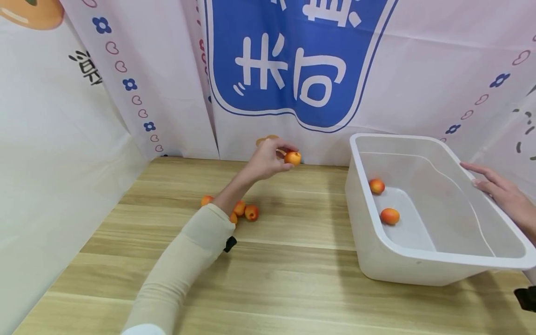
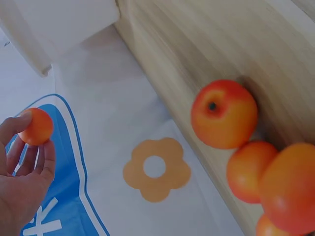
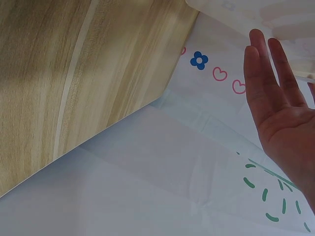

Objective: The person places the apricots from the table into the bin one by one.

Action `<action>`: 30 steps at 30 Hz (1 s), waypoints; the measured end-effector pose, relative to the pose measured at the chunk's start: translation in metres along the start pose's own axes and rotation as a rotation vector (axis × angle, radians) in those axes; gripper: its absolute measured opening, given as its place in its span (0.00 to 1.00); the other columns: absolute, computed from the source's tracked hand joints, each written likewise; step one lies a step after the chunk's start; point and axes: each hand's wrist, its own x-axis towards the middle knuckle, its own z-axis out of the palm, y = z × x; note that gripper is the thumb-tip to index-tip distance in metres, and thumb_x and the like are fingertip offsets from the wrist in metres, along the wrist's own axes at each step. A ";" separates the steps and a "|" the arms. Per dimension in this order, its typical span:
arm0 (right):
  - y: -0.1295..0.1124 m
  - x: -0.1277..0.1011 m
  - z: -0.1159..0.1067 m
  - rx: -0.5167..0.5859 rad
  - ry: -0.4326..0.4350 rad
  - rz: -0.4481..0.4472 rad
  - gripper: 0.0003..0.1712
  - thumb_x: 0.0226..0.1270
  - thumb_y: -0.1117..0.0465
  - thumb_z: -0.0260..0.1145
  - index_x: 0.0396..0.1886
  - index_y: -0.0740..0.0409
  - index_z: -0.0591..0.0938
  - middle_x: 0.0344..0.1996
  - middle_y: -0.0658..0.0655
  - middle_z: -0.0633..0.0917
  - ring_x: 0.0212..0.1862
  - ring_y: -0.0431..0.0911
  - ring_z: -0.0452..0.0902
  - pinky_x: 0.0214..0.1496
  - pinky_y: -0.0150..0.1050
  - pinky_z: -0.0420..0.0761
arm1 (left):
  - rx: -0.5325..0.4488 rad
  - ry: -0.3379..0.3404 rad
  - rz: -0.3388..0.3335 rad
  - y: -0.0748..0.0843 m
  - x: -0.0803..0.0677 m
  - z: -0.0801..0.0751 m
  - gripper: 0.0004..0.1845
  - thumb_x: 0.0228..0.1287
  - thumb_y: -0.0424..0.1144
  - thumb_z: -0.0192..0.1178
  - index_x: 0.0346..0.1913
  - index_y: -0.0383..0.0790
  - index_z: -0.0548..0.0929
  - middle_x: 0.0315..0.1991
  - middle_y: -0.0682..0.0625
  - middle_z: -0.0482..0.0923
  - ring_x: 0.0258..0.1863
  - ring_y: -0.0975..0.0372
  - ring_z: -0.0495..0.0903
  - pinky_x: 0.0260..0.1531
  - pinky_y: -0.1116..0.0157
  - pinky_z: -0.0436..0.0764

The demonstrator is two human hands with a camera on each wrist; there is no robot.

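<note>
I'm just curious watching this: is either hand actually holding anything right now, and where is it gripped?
The left hand pinches a small orange fruit by its sides with its fingertips. The right hand holds nothing; its straight fingers rest on the white tub's rim.

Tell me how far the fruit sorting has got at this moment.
Two fruits already lie in the white tub. The left hand pinches a third fruit above the table, right hand resting flat on the tub's rim. At least four fruits remain on the table.
</note>
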 end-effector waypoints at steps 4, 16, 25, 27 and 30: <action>0.001 -0.001 0.000 0.000 0.002 0.002 0.31 0.88 0.52 0.44 0.84 0.30 0.53 0.49 0.25 0.68 0.37 0.28 0.81 0.30 0.38 0.88 | -0.047 -0.013 0.020 0.006 0.004 0.005 0.19 0.59 0.20 0.69 0.54 0.26 0.86 0.51 0.39 0.84 0.52 0.52 0.82 0.53 0.61 0.85; 0.001 0.001 -0.001 -0.014 0.009 -0.009 0.31 0.88 0.52 0.43 0.84 0.31 0.54 0.48 0.24 0.68 0.36 0.28 0.81 0.29 0.38 0.88 | -0.109 -0.108 0.045 0.030 0.022 0.024 0.20 0.64 0.22 0.68 0.59 0.28 0.83 0.56 0.38 0.82 0.54 0.51 0.83 0.53 0.66 0.85; -0.002 -0.002 0.002 -0.009 0.001 0.016 0.31 0.88 0.50 0.43 0.85 0.30 0.50 0.52 0.27 0.68 0.38 0.27 0.81 0.32 0.39 0.89 | -0.197 -0.140 0.009 0.051 0.037 0.039 0.20 0.63 0.26 0.72 0.58 0.30 0.85 0.55 0.40 0.84 0.52 0.53 0.84 0.51 0.68 0.85; -0.003 -0.002 0.002 0.008 -0.004 0.023 0.31 0.88 0.50 0.43 0.85 0.29 0.50 0.50 0.25 0.68 0.37 0.27 0.82 0.32 0.40 0.89 | -0.223 -0.149 0.007 0.057 0.040 0.043 0.20 0.63 0.27 0.72 0.58 0.31 0.85 0.56 0.41 0.84 0.52 0.54 0.84 0.50 0.69 0.85; -0.003 -0.002 0.002 0.008 -0.002 0.019 0.31 0.88 0.50 0.43 0.84 0.29 0.51 0.49 0.24 0.68 0.37 0.28 0.82 0.31 0.40 0.89 | -0.236 -0.176 0.017 0.066 0.046 0.051 0.22 0.63 0.28 0.72 0.60 0.31 0.84 0.57 0.41 0.83 0.53 0.55 0.85 0.51 0.71 0.84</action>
